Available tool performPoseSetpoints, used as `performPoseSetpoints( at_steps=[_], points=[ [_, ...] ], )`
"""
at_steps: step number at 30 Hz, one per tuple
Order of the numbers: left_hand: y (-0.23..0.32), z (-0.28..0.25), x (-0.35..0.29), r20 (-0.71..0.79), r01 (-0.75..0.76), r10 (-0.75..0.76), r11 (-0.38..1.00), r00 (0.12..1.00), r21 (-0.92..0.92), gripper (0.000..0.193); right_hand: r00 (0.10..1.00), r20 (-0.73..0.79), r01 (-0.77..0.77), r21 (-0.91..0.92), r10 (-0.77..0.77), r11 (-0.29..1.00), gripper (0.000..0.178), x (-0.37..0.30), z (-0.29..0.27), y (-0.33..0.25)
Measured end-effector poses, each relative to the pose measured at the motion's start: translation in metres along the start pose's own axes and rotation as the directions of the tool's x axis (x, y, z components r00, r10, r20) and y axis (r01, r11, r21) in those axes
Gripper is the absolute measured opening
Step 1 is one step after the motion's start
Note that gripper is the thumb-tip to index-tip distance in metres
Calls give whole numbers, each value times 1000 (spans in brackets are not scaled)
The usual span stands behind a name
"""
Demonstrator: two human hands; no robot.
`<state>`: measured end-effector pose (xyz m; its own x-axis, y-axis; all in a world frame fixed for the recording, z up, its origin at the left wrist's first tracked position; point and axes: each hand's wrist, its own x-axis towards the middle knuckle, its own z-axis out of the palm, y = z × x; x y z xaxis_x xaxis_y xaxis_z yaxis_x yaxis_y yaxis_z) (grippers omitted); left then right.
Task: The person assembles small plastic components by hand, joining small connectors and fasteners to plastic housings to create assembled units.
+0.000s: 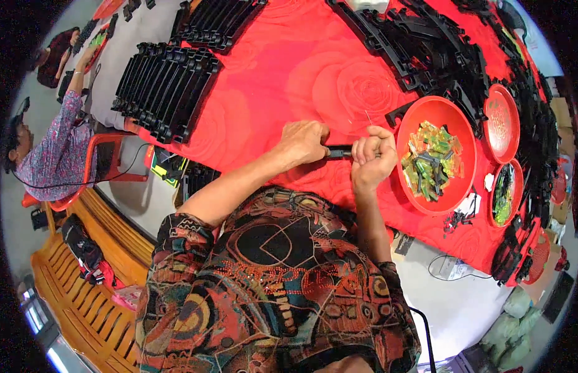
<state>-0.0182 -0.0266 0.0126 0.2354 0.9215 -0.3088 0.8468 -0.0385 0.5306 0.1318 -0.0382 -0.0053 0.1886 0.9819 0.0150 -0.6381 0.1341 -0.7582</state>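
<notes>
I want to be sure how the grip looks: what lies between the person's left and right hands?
A short dark piece bridges the gap between the left hand and right hand, in the head view.

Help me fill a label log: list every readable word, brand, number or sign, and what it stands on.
None can be read clearly.
Black-and-yellow item, lower left of the table: markings too small.
Pale package at lower right: print, if any, too blurred.
Patterned shirt: letter-like red studs; cannot tell whether they spell anything.
</notes>
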Motion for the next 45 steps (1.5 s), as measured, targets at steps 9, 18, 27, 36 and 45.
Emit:
performPoseSetpoints(
  at_steps=[9,18,27,36,45],
  points=[
    [1,7,1,-44,-14,16,1000,999,27,34,999,50,-16,35,14,999,26,3,-6,4],
    [7,4,3,-33,-8,10,998,999,58,33,999,-27,-47,1,47,999,21,7,-1,8],
    [7,7,8,-17,-22,23,997,1000,71,35,998,-41,-45,-92,41,995,20,11,0,10],
    [5,9,10,-33,-2,4,999,999,36,32,993,-119,-23,4,23,1000,19,9,0,8],
    [7,7,11,-12,8,-7,998,1000,64,33,997,-62,-46,-81,41,996,20,10,2,8]
  ],
)
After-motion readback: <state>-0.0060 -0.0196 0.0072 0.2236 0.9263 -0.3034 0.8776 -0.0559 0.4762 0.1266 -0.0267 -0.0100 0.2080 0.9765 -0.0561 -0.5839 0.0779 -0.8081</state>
